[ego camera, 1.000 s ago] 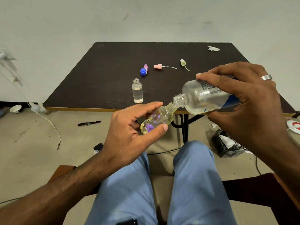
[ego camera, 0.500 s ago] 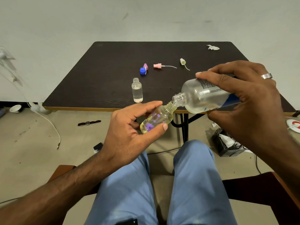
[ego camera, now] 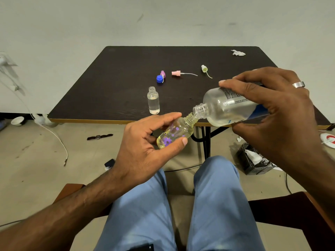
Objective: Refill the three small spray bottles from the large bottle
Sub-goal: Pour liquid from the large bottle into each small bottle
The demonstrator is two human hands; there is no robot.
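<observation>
Two hands (ego camera: 145, 149) (ego camera: 277, 113), each gripping bottles.

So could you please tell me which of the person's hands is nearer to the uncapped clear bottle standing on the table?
Left. The left hand holds the flowered bottle just in front of the clear bottle; the right hand, tilting the large bottle, is farther off to its right.

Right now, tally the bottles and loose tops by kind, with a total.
Small bottles: 2, clear bottle on the table, flowered bottle in the left hand
Large bottle: 1, in the right hand
Spray tops: 3, purple, pink, yellow-green
Blue cap: 1
Total: 7
</observation>
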